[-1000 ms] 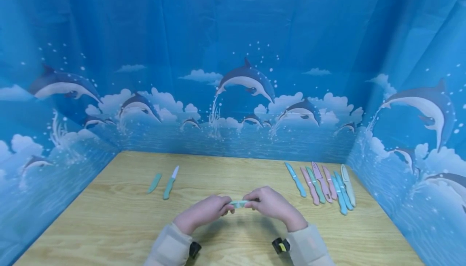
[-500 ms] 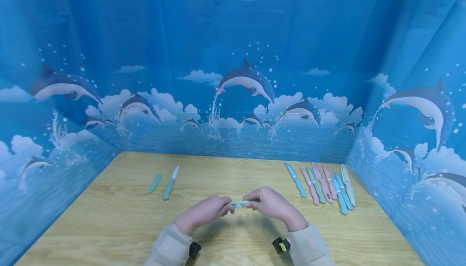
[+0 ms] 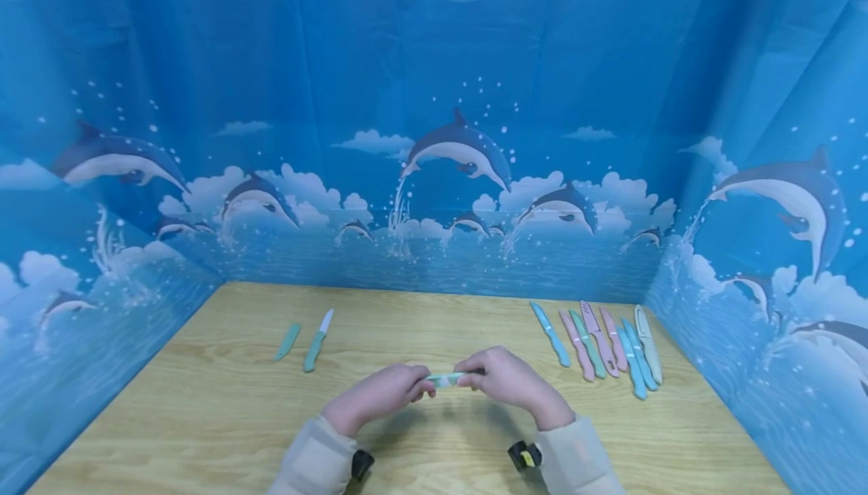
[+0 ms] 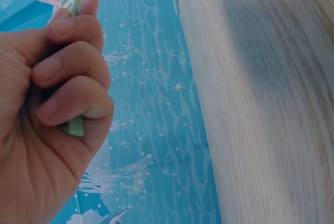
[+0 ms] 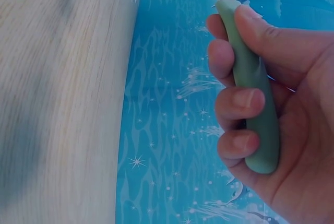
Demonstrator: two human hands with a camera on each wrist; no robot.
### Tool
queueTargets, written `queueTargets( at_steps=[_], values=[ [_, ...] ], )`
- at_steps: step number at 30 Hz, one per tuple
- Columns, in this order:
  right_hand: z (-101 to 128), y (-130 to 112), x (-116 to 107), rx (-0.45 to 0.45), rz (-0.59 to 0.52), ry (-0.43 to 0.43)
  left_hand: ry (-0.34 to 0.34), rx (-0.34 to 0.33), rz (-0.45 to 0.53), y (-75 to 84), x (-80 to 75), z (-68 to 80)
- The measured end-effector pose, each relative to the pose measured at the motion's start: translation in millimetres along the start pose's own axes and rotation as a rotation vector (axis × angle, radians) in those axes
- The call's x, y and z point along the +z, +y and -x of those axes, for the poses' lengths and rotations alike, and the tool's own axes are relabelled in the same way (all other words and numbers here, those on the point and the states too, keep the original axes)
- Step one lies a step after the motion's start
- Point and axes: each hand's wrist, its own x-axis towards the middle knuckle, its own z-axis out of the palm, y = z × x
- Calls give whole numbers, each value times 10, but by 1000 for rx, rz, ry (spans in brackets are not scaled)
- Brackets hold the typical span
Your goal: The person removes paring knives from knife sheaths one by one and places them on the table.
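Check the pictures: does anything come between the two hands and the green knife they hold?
Nothing visible does. The right hand wraps directly round the green knife handle, and the left hand grips its sheathed end, both held above the table.

Left hand fingers curled round pale green sheath, wooden table, blue backdrop

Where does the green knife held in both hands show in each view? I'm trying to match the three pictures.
Head: green knife at lower centre, between both hands.
Left wrist: upper left, in curled fingers.
Right wrist: right side, handle in fist.
Shared landmark: wooden table.
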Motion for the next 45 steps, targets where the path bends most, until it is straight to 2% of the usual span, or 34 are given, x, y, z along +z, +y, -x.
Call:
queueTargets(
  at_steps=[22,45],
  values=[
    [3,18,-24,29,-17,-8,20,50,-93,-17,-7,-12],
    [24,21,-44,28,-29,-5,2,33,-60,-39,-15,-14]
  ],
)
